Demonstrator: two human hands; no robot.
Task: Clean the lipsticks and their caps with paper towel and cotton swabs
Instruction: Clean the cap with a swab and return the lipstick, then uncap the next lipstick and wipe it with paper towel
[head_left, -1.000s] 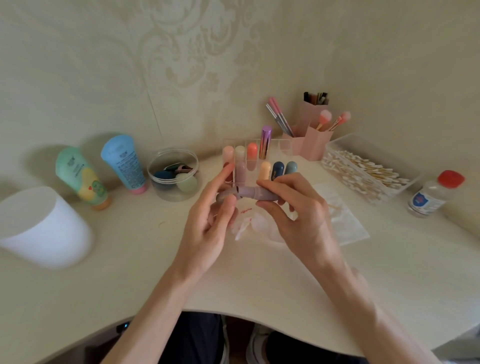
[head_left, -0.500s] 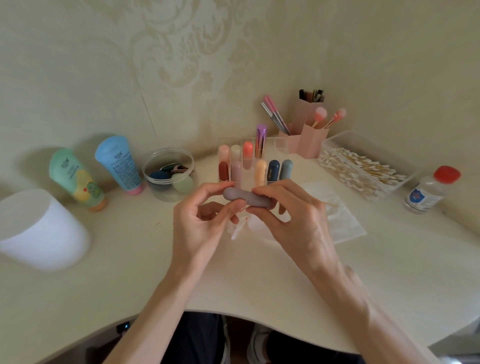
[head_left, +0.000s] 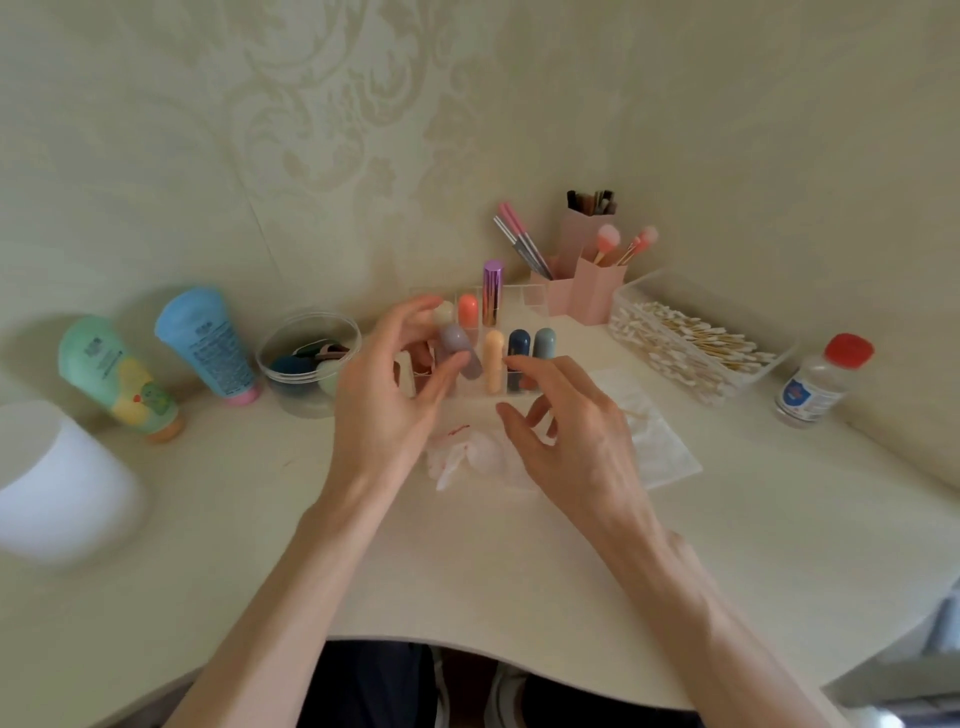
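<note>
Head camera view: a mauve lipstick (head_left: 456, 349) is pinched between the thumb and fingers of the left hand (head_left: 384, 400). It is held slightly tilted, just in front of the clear organizer (head_left: 524, 297) at the back of the desk (head_left: 260, 519). Motion blur is noted on the fingertips. The right hand (head_left: 569, 431) is held apart from the lipstick, fingers loosely curled, and nothing is gripped by it. It is positioned above a crumpled paper towel (head_left: 462, 460) marked with red stains, which lies on the desk. A flat paper towel (head_left: 662, 452) is laid just to the right. A peach lipstick (head_left: 492, 361), a navy lipstick (head_left: 518, 348) and a grey-blue lipstick (head_left: 544, 343) are stood upright in the organizer's front row. A coral lipstick (head_left: 467, 310) and a purple lipstick (head_left: 492, 291) are stood behind them. A box of cotton swabs (head_left: 691, 345) is placed further right, near a red-capped bottle (head_left: 815, 384).
</note>
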